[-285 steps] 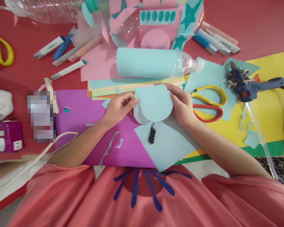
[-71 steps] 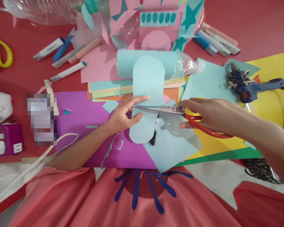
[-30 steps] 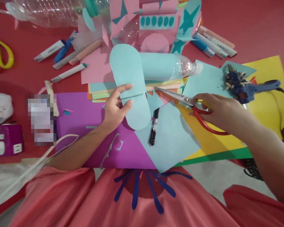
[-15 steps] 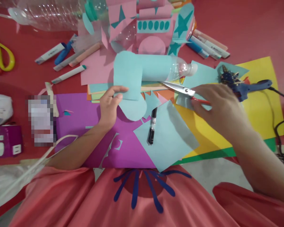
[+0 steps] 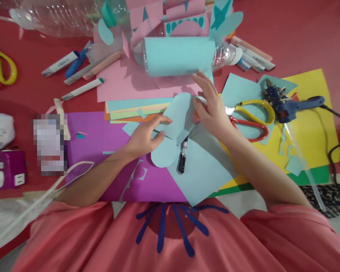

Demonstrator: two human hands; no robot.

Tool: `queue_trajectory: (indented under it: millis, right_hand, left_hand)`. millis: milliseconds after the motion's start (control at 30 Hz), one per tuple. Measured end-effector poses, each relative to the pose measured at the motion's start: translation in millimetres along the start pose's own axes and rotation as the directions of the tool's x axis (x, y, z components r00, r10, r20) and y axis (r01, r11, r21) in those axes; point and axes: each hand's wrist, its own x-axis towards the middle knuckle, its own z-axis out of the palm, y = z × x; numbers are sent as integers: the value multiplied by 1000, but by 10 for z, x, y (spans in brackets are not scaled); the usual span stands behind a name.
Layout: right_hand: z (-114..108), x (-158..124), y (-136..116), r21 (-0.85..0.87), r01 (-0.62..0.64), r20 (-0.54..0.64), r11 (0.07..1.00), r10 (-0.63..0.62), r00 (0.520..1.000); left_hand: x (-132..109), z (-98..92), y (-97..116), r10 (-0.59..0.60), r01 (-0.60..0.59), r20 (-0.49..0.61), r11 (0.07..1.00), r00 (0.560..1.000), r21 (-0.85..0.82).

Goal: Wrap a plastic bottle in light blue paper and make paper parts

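Light blue paper cutouts [image 5: 179, 115] with rounded ends lie overlapping in front of me. My left hand [image 5: 143, 138] grips them at their left side, index finger and thumb on the paper, other fingers hidden. My right hand [image 5: 211, 107] is open, fingers spread, its fingertips close to the lower side of a clear plastic bottle [image 5: 226, 54] wrapped in light blue paper [image 5: 180, 56]. Whether they touch it, I cannot tell. Scissors [image 5: 253, 102] with yellow and red handles lie right of that hand, blades partly hidden. A black marker [image 5: 183, 156] rests on a light blue sheet [image 5: 206, 166].
A blue glue gun [image 5: 289, 107] with a cord lies on yellow paper [image 5: 325, 132] at right. Markers [image 5: 82, 88] lie at left, near a phone [image 5: 51, 145]. Pink paper pieces [image 5: 146, 19] and a large clear bottle [image 5: 59, 17] are at the back. Purple paper [image 5: 87, 151] spreads in front.
My right hand has let go of the scissors, which now lie on the papers, and moved left. The wrapped bottle has shifted away from me. My left hand and the cutouts have moved right and nearer.
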Motion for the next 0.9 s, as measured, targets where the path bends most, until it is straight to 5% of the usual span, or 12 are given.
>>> queue_trajectory:
  millis: [200, 300, 400, 467, 567, 733, 900]
  right_hand:
    - [99, 2, -32, -15, 77, -34, 997, -77, 996]
    - [112, -25, -27, -98, 106, 3, 990, -106, 994]
    - [170, -21, 79, -29, 170, -64, 985, -171, 983]
    - [228, -8, 179, 60, 254, -152, 965, -243, 958]
    - [288, 4, 280, 120, 317, -221, 941, -286, 932]
    - [281, 1, 275, 95, 316, -240, 944, -286, 928]
    - [262, -3, 230, 58, 321, -243, 945, -298, 923]
  left_hand:
    - [15, -8, -16, 69, -65, -37, 992, 997, 110]
    - [16, -45, -26, 137, -147, 92, 983, 986, 112]
    - [0, -58, -28, 335, -371, 219, 916, 916, 150]
    - [-10, -51, -22, 497, -520, 152, 815, 854, 256]
    - [-8, -44, -10, 606, -545, 20, 700, 796, 462]
    - [20, -53, -44, 409, -283, -85, 753, 909, 594]
    - [30, -12, -71, 134, -82, -36, 774, 990, 627]
